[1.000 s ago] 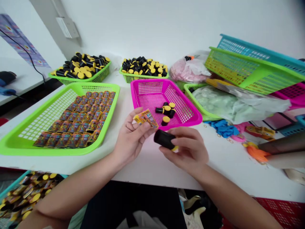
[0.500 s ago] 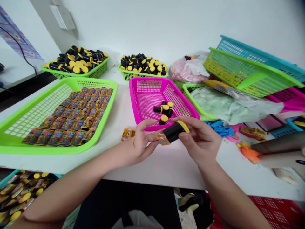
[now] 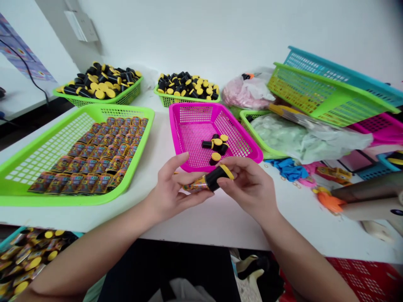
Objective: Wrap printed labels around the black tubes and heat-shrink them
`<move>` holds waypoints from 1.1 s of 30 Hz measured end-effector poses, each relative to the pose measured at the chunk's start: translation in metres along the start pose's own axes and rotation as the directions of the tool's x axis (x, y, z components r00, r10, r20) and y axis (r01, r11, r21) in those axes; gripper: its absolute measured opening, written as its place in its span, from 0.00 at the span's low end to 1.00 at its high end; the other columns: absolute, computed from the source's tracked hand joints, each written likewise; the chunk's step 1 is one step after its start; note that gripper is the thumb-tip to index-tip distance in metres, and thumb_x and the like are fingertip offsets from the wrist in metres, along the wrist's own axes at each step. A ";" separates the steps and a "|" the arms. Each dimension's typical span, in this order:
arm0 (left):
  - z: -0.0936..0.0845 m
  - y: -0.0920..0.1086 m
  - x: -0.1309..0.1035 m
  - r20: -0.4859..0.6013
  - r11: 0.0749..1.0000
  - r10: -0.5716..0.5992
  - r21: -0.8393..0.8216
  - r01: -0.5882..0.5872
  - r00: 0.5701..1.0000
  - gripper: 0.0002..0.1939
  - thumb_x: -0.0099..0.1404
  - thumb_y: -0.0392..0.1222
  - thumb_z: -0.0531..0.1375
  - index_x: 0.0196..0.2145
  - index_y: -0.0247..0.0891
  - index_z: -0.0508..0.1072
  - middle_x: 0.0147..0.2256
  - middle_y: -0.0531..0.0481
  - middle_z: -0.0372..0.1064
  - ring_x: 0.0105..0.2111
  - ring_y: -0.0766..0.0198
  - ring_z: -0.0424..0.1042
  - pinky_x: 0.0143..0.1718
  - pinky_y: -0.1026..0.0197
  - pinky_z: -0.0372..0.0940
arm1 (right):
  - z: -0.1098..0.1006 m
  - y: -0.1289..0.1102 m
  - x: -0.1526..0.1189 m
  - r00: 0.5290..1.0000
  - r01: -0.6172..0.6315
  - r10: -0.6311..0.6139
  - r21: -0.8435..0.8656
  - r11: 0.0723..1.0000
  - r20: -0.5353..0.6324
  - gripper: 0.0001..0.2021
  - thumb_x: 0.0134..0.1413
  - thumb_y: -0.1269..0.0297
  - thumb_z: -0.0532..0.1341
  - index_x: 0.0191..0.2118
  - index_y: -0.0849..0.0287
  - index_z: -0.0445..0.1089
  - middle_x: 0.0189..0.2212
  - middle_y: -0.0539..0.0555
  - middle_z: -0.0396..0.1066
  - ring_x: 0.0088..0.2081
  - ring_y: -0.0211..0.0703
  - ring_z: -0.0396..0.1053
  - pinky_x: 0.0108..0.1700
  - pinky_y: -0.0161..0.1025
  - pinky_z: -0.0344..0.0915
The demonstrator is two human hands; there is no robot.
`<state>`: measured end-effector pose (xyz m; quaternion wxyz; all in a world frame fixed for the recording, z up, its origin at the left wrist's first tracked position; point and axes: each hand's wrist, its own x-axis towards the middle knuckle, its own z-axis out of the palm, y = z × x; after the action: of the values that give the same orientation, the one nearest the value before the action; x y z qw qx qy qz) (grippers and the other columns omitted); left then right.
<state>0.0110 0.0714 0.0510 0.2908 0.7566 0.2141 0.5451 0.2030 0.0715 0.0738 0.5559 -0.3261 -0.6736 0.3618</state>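
In front of the pink basket, my right hand (image 3: 253, 191) pinches a small black cylindrical container (image 3: 214, 178) by its yellow-lid end. My left hand (image 3: 170, 188) holds a printed plastic sleeve (image 3: 195, 184) between thumb and fingers, its index finger raised. The container's dark end sits partly inside the sleeve, and both lie tilted just above the table. Several more black containers with yellow lids (image 3: 215, 158) lie in the pink basket (image 3: 176, 126) behind my hands. To the left, a large green basket (image 3: 143, 147) holds rows of containers in printed sleeves (image 3: 91, 163).
Two green baskets at the back (image 3: 129, 94) (image 3: 185, 100) are heaped with black-and-yellow containers. Stacked green and blue baskets (image 3: 324, 92) lean at right above plastic bags (image 3: 283, 134). An orange-beaked object (image 3: 330, 201) stands at the right. Sleeved containers (image 3: 28, 260) fill a bin lower left.
The container has gone into the sleeve, which now covers its dark end and is opened out round it. Both hands have moved slightly left, with my right hand closer to my left.
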 end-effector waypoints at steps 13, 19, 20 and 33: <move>-0.009 -0.017 0.000 0.089 0.972 -0.172 0.177 0.155 0.981 0.39 0.62 0.39 0.65 0.66 0.48 0.52 0.48 0.44 0.75 0.44 0.56 0.77 0.47 0.53 0.72 | 0.007 0.010 -0.002 0.992 -0.059 0.059 -0.002 0.998 0.107 0.16 0.50 0.65 0.69 0.45 0.53 0.70 0.42 0.54 0.71 0.39 0.41 0.73 0.39 0.40 0.76; -0.006 -0.021 -0.004 0.012 0.969 -0.172 0.184 0.167 0.985 0.32 0.60 0.39 0.66 0.60 0.49 0.62 0.52 0.44 0.72 0.49 0.55 0.75 0.51 0.51 0.70 | 0.016 0.010 -0.005 0.980 -0.187 0.187 0.010 0.982 -0.069 0.11 0.51 0.62 0.69 0.36 0.53 0.66 0.23 0.45 0.68 0.22 0.33 0.66 0.21 0.32 0.66; -0.005 -0.019 -0.003 -0.013 0.971 -0.191 0.145 0.191 0.981 0.33 0.60 0.39 0.67 0.60 0.48 0.61 0.51 0.45 0.73 0.48 0.56 0.75 0.51 0.51 0.70 | 0.017 0.012 -0.006 0.986 -0.138 0.134 -0.037 0.990 -0.102 0.10 0.53 0.61 0.68 0.36 0.53 0.66 0.24 0.45 0.68 0.23 0.34 0.67 0.22 0.33 0.67; 0.006 0.008 0.013 0.236 0.633 -0.494 -0.561 0.533 0.837 0.44 0.57 0.36 0.67 0.60 0.48 0.41 0.30 0.60 0.72 0.27 0.69 0.74 0.31 0.66 0.70 | 0.022 0.012 -0.010 0.787 0.593 -0.553 -0.584 0.555 0.274 0.27 0.54 0.65 0.65 0.58 0.58 0.60 0.44 0.60 0.70 0.50 0.52 0.69 0.52 0.52 0.70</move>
<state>0.0208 0.0727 0.0642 0.6662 0.5456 0.2253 0.4557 0.1834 0.0667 0.0559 0.4763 -0.2478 -0.8395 -0.0828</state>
